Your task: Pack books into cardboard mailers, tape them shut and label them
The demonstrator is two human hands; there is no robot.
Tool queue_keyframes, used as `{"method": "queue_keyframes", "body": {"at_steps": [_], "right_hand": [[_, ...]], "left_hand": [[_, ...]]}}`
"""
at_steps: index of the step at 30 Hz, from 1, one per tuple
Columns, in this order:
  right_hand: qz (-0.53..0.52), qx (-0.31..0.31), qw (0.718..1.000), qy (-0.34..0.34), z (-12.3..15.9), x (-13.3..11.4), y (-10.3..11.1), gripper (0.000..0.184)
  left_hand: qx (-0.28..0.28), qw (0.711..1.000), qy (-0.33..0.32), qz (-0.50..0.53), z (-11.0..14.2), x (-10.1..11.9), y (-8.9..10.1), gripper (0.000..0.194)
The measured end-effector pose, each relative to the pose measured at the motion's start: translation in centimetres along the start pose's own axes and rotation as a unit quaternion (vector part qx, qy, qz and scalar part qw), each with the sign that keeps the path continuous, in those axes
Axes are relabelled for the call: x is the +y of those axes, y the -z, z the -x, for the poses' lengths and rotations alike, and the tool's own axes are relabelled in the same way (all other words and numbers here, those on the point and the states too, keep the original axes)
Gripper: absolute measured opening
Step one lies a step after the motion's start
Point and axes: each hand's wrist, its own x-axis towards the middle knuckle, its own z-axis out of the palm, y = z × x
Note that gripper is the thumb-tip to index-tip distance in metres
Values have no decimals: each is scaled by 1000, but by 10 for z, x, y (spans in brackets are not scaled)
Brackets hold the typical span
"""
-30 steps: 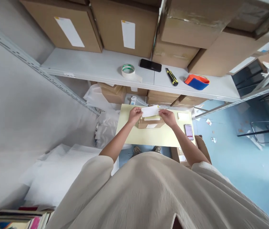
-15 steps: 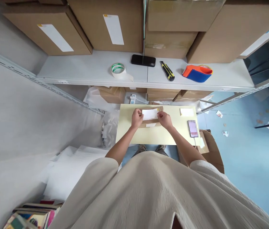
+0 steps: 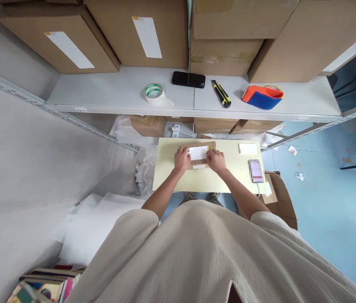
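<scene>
Settling flat onto the small cardboard box point(image 3: 198, 161), the white label point(image 3: 197, 152) has come down from the raised position between the hands; it appears to be seated along the box top, so the work seems to have moved from placing to pressing or smoothing, though whether it is stuck down cannot be told. The box rests on the pale yellow table point(image 3: 190, 183), in front of the person; the left hand point(image 3: 182, 160) is at the label's left end, fingers curled over it, and the right hand point(image 3: 216, 161) bends in at the other end, its fingertips bunched close together; whether either pinches the label or merely presses it, I cannot tell. Both forearms reach forward and converge on the box, palms mostly downward; the wrists look only slightly bent.
</scene>
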Motion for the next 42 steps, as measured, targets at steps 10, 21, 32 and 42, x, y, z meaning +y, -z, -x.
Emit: {"method": "queue_keyframes", "body": {"at_steps": [10,21,32,42], "right_hand": [[16,-22,984,175,-1,6,-13,69],[54,-69,987,136,3,10,-20,89],[-103,-11,985,-138,29,32,-5,85],[-175,11,971,-164,44,13,-2,24]], "left_hand": [[-140,962,-227,-65,20,-17,2,78],[-160,966,-162,-121,26,-16,-6,97],[-30,999,38,-5,56,-30,-1,77],[14,990,15,137,62,-36,-7,72]]}}
